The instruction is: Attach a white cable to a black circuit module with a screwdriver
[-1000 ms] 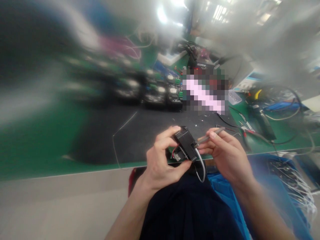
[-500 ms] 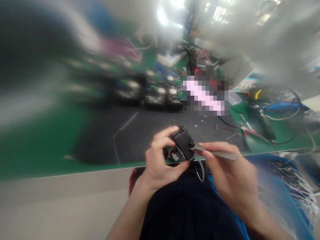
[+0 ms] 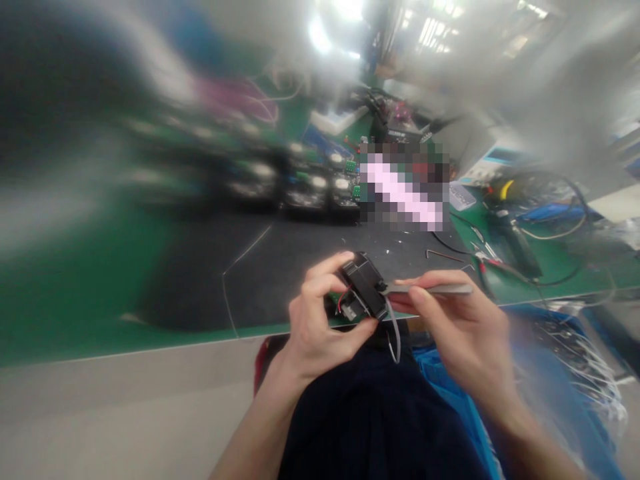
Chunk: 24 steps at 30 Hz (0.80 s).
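Observation:
My left hand (image 3: 317, 320) is closed around a small black electronic module (image 3: 366, 283), thumb below and fingers along its upper left side. Red and black wires and part of a circuit board show at the module's lower left. From its right side a grey cable (image 3: 398, 337) loops down past the bench edge. Grey metal tweezers (image 3: 445, 289) lie nearly level in the closed fingers of my right hand (image 3: 467, 327). Their tip reaches the module's right edge beside the cable; whether it touches is too small to tell.
A dark mat (image 3: 200, 293) covers the near part of the green bench (image 3: 65, 313). Several black modules (image 3: 305, 193) stand in rows behind. To the right lie a hex key (image 3: 445, 255), red-handled pliers (image 3: 493, 260) and cables. A blue bin (image 3: 565, 393) with white cables stands below right.
The tweezers have turned from a downward slant to nearly level, and my right fingers have shifted along them. My left hand still holds the module; the whole view has moved slightly.

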Motion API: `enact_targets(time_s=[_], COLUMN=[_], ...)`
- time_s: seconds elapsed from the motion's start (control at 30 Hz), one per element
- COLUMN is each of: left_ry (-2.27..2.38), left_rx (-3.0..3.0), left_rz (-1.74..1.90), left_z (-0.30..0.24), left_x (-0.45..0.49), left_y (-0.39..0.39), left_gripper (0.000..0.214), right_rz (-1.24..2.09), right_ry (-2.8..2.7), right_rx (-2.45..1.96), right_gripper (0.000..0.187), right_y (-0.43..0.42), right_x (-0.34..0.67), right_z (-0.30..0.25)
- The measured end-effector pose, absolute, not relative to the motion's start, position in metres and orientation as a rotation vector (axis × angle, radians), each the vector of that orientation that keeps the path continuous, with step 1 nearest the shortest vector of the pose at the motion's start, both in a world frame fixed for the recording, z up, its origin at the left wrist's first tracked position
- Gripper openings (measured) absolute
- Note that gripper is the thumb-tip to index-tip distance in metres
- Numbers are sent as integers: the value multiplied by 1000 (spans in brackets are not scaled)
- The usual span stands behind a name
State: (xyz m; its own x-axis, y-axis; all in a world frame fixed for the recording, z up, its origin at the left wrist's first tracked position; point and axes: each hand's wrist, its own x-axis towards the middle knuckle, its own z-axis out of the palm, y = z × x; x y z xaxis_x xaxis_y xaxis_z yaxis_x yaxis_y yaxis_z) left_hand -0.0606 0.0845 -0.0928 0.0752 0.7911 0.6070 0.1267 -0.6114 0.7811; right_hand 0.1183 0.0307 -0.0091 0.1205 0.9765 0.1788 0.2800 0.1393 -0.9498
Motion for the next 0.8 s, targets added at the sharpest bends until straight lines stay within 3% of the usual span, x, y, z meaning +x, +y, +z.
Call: enact_targets(time_s=[0.27,0.47,0.53,0.7,0.8], left_ry=[922,902,904,919,907], left_rx=[1798,1790,1787,1731,1749], left_rz=[1565,1573,1571,1568,1574], left_z=[-92,-94,-94,-93,-93], left_x=[-65,-64,-64,-65,-65], left_y=[84,83,83,84,84], left_gripper=[71,71,73,74,73], right_rz=[412,1069,1146,971,685], right_ry=[-1793,-1184,-1112,-1274,-1533], right_rx=[-1507,-1342,-1300,-1301,-1406], right_gripper=[13,30,36,21,16], right_y=[30,44,49,42,32], right_x=[121,126,126,123,123], right_z=[-2,-15,-15,-9,-9])
